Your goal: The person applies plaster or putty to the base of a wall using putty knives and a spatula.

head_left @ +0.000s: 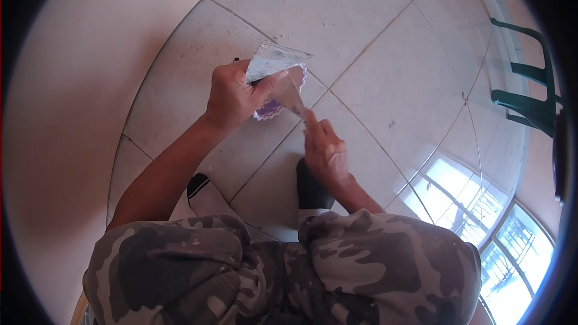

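My left hand [232, 93] is closed on a wide putty knife [274, 60]. Its broad metal blade is smeared with whitish paste and points away from me. A narrower putty knife [290, 96] is gripped in my right hand [325, 147], its blade slanting up and left toward the wide one. The two blades overlap in view; whether they touch, I cannot tell. Below them is a round purple thing [268, 110] with a jagged white rim, partly hidden by my left hand and the blades. Both handles are mostly covered by my fingers.
Pale floor tiles [385, 126] with a few crumbs spread ahead. A plain wall [84, 84] rises on the left. At the far right stands a green plastic chair [530, 96], with a bright window [518, 253] nearer me. My camouflage-clad knees [385, 253] fill the lower edge.
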`<state>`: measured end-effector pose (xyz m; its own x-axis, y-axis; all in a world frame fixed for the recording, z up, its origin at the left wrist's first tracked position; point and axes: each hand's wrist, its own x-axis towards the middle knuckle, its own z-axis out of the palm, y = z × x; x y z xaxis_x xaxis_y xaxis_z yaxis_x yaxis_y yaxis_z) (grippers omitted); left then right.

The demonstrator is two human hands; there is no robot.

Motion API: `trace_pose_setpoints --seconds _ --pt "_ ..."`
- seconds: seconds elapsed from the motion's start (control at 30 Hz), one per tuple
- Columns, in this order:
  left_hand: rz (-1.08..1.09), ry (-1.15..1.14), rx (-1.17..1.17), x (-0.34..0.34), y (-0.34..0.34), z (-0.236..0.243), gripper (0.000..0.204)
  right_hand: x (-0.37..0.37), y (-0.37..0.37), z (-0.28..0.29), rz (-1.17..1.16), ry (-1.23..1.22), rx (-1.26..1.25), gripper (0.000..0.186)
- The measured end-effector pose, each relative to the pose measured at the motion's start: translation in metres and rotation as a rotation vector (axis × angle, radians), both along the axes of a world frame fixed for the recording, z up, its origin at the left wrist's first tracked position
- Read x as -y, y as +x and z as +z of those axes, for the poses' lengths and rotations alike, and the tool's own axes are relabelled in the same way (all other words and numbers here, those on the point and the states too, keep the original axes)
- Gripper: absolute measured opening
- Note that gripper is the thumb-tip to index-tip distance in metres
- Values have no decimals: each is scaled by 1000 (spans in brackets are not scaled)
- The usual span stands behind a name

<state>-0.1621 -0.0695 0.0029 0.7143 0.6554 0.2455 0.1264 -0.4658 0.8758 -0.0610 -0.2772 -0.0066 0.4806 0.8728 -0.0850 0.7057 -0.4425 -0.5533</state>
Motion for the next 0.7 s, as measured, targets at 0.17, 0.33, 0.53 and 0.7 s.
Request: trace_pose_setpoints --seconds 0.17,0.33,0.53,0.7 --pt "16 -3 8 0 -2 -2 19 -1 5 -2 23 205 -209 36" --pt "8 -49 -9 -3 -4 0 19 3 5 -22 -12 195 -141 36" --pt "5 -40 -22 -6 -11 -5 18 4 7 -9 18 279 -197 36" --pt "-21 -15 -36 -4 -12 0 19 12 -7 -19 56 236 -220 37"
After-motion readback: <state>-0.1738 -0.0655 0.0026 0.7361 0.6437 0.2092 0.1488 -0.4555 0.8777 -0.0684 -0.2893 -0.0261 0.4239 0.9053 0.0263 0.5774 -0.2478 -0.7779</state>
